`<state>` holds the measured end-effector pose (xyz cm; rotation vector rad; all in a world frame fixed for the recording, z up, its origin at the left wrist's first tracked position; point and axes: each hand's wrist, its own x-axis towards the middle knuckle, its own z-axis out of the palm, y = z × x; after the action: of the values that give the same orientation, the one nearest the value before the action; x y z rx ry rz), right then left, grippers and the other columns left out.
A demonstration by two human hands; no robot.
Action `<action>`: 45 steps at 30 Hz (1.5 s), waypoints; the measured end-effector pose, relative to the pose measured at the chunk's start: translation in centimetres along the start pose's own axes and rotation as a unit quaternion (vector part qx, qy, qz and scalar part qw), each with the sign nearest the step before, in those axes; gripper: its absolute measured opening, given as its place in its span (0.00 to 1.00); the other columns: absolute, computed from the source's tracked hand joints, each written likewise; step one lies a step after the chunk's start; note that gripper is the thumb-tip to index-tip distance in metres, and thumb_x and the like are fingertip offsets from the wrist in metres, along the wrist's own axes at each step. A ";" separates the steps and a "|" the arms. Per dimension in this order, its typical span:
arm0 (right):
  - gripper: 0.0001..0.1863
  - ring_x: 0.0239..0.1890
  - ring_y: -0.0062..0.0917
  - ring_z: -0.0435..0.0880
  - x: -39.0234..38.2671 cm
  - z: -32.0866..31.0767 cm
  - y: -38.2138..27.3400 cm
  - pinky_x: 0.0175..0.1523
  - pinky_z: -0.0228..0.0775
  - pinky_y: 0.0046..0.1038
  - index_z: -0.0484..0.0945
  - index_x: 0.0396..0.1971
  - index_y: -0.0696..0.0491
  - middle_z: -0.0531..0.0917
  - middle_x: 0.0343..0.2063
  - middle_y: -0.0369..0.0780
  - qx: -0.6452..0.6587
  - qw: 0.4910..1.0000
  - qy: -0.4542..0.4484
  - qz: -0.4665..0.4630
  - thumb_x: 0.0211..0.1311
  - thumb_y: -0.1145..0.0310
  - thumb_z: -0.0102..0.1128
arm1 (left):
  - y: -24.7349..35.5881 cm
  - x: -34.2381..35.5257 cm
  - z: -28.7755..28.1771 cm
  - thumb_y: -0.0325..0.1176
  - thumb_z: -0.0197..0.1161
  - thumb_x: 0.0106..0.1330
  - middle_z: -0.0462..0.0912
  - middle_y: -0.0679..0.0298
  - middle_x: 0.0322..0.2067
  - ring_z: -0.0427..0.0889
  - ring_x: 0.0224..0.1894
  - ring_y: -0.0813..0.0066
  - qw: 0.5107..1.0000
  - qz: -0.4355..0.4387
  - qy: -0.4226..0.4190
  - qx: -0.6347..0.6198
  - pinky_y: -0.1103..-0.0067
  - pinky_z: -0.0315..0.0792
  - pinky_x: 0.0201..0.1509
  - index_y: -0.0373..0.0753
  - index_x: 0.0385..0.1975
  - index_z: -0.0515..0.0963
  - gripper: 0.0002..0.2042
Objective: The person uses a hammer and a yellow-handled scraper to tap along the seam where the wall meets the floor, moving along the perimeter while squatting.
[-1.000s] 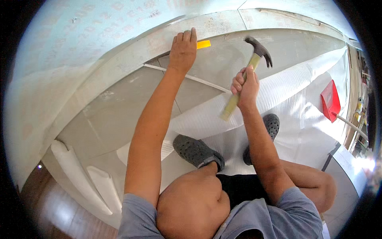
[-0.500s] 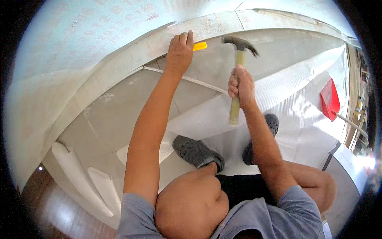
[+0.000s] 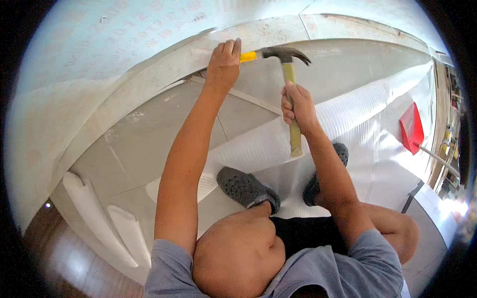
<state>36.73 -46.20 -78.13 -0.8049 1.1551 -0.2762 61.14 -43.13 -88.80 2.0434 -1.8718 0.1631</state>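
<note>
My left hand (image 3: 224,64) is closed around a tool with a yellow handle (image 3: 247,57), up against the pale board (image 3: 271,31) along the foot of the wall. The tool's working end is hidden behind my fingers. My right hand (image 3: 300,105) grips a claw hammer (image 3: 289,74) by its yellowish shaft. The hammer's dark head is at the end of the yellow handle, its face seeming to meet it, and the claw points right. A thin pale strip (image 3: 251,99) lies across the floor tiles below my hands.
White foam sheeting (image 3: 278,134) spreads over the floor under my dark clogs (image 3: 243,188). At the right is a red dustpan (image 3: 411,129) with a long handle. White rolled pieces (image 3: 97,218) lie at the lower left, beside a brown wooden floor (image 3: 74,263).
The hammer head has swung left, from apart to up against the yellow handle's end. My left hand has stayed nearly in place.
</note>
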 end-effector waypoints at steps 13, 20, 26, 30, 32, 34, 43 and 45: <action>0.19 0.12 0.16 0.63 -0.5 1.9 0.4 0.15 0.61 0.25 0.69 0.36 0.51 0.67 0.18 0.31 -0.032 0.999 -0.024 0.006 0.79 0.50 0.50 | -0.8 -1.3 -1.9 0.26 0.65 0.62 0.78 0.52 0.57 0.77 0.58 0.55 0.998 -0.052 -0.004 -0.037 0.65 0.72 0.66 0.31 0.65 0.72 0.28; 0.15 0.44 0.30 0.78 3.5 -2.8 2.4 0.53 0.72 0.39 0.75 0.45 0.54 0.80 0.40 0.38 -0.601 0.762 -0.024 -0.242 0.66 0.61 0.63 | -0.3 0.2 1.6 0.28 0.64 0.67 0.73 0.51 0.67 0.70 0.70 0.56 0.997 -0.047 0.001 -0.066 0.61 0.59 0.78 0.35 0.71 0.67 0.30; 0.17 0.16 0.22 0.73 -1.2 0.0 2.2 0.19 0.69 0.28 0.73 0.36 0.54 0.74 0.20 0.35 -0.108 0.993 -0.040 0.017 0.76 0.53 0.57 | -0.9 -5.6 -2.7 0.23 0.68 0.62 0.76 0.55 0.65 0.74 0.67 0.57 0.987 -0.134 -0.079 -0.048 0.64 0.66 0.74 0.39 0.69 0.70 0.32; 0.19 0.17 0.23 0.73 -1.4 -1.8 5.6 0.20 0.70 0.29 0.74 0.39 0.52 0.74 0.21 0.34 -0.152 0.988 0.020 0.036 0.74 0.49 0.59 | 0.9 -5.5 -5.7 0.25 0.70 0.60 0.79 0.57 0.62 0.77 0.64 0.58 0.970 -0.194 -0.142 -0.030 0.63 0.70 0.70 0.40 0.65 0.73 0.30; 0.22 0.17 0.20 0.71 -1.4 -2.9 5.1 0.22 0.70 0.29 0.72 0.36 0.52 0.71 0.19 0.32 -0.085 0.994 0.052 0.048 0.73 0.47 0.60 | 1.2 -4.3 -5.3 0.24 0.68 0.61 0.81 0.52 0.58 0.80 0.60 0.55 0.987 -0.130 -0.065 -0.069 0.61 0.73 0.65 0.37 0.62 0.75 0.27; 0.20 0.15 0.19 0.70 0.0 -3.6 6.4 0.20 0.68 0.28 0.71 0.34 0.53 0.72 0.18 0.33 -0.077 0.996 0.046 -0.013 0.74 0.50 0.60 | 0.8 -4.3 -3.2 0.23 0.68 0.60 0.82 0.51 0.57 0.80 0.59 0.52 0.991 -0.114 -0.033 -0.064 0.61 0.72 0.67 0.35 0.60 0.76 0.25; 0.19 0.13 0.21 0.71 0.7 -4.9 5.8 0.19 0.66 0.27 0.71 0.32 0.53 0.73 0.17 0.35 -0.105 0.994 0.040 -0.011 0.75 0.52 0.59 | 1.9 -4.1 -5.7 0.25 0.65 0.61 0.84 0.54 0.46 0.82 0.50 0.56 0.987 -0.125 -0.022 -0.097 0.63 0.74 0.57 0.35 0.52 0.80 0.18; 0.20 0.12 0.21 0.70 0.9 -5.3 6.2 0.18 0.66 0.27 0.71 0.32 0.53 0.72 0.16 0.34 -0.107 0.993 0.044 -0.018 0.75 0.51 0.59 | 2.3 -4.3 -6.1 0.26 0.63 0.62 0.84 0.56 0.41 0.82 0.46 0.57 0.989 -0.118 -0.013 -0.091 0.64 0.74 0.53 0.34 0.48 0.81 0.14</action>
<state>31.12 -44.65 -83.94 -1.0109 1.2674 -0.2217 59.31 -37.12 -84.13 2.1246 -1.5790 -0.0933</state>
